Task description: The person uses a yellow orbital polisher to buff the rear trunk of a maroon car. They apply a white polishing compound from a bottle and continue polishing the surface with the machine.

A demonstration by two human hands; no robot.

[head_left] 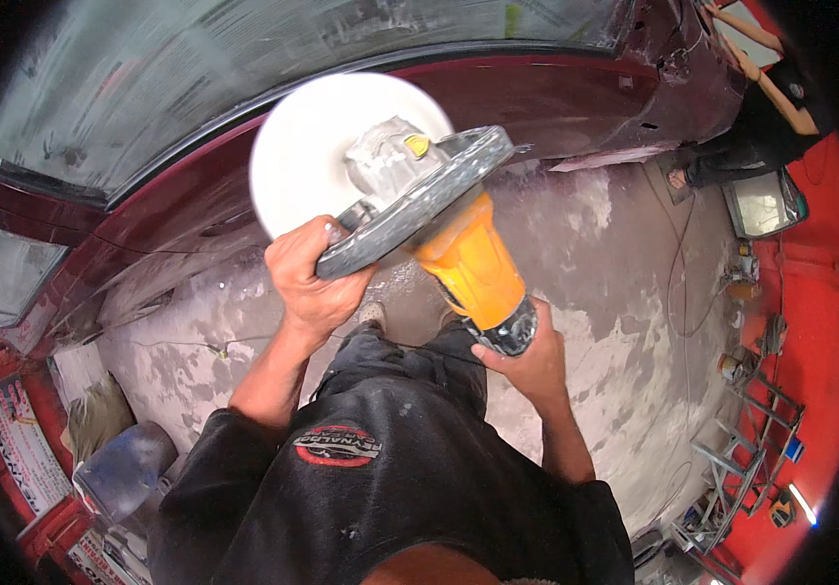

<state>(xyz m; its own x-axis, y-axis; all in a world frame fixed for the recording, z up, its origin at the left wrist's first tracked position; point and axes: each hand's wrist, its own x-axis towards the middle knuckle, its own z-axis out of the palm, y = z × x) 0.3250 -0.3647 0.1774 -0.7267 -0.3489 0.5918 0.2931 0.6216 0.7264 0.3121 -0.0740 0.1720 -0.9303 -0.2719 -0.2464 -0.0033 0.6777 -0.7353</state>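
A yellow and black rotary polisher point(478, 263) is held up in front of me beside a dark maroon car point(576, 93). My left hand point(312, 278) is closed round the left end of its black loop handle. At the rear of the yellow body, my right hand point(534, 356) is wrapped round the black end. The round white pad point(293, 146) faces the car's side below the window and looks smooth, perhaps blurred by spinning. Whether it touches the paint, I cannot tell; the tool hides that spot.
A dusty car window point(244, 58) spans the top. Another person point(780, 117) leans at the car's far right end, near a framed panel point(763, 207). A cable point(683, 283) lies on the blotchy floor. Metal stands point(751, 439) are at right, a blue-grey bin point(127, 468) at lower left.
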